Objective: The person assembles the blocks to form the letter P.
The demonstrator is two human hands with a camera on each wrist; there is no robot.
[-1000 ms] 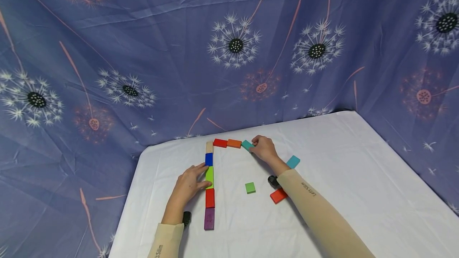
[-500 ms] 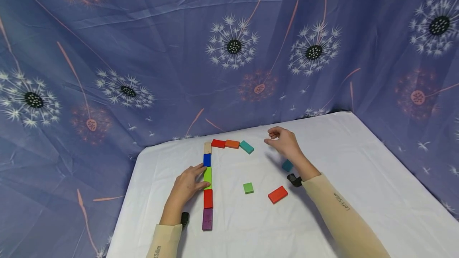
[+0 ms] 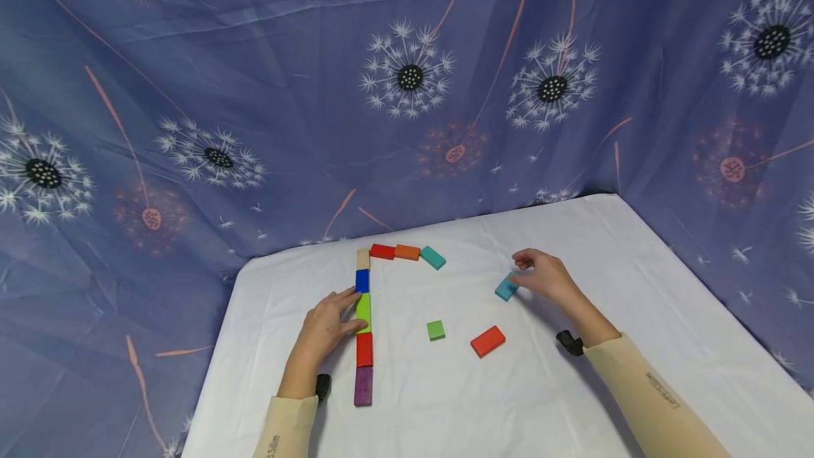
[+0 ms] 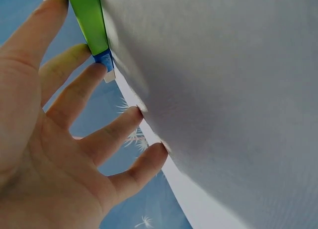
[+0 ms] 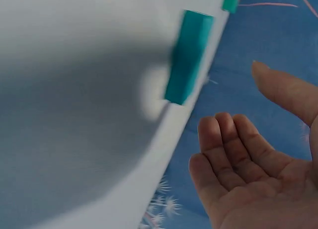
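My left hand (image 3: 326, 325) rests with spread fingers along the left of a straight row of flat blocks. Its thumb touches the lime green block (image 3: 363, 312) and its fingertips reach the blue block (image 3: 362, 280); in the left wrist view the fingers (image 4: 74, 97) are spread. On the right, my right hand (image 3: 548, 276) hovers at a light blue block (image 3: 505, 288), overlapping its corner in the head view. The right wrist view shows that block (image 5: 189, 57) apart from the hand, whose thumb and loosely bent fingers (image 5: 233, 154) hold nothing.
The row also has a plain wood block (image 3: 363, 259), a red one (image 3: 364, 350) and a purple one (image 3: 363, 386). Red (image 3: 382, 251), orange (image 3: 407, 252) and teal blocks (image 3: 433, 257) extend rightward from its far end. A green square (image 3: 435, 331) and red block (image 3: 487, 341) lie mid-table.
My right hand has let go of the teal block at the far end and moved right and nearer, to the light blue block. The left hand has stayed by the row.
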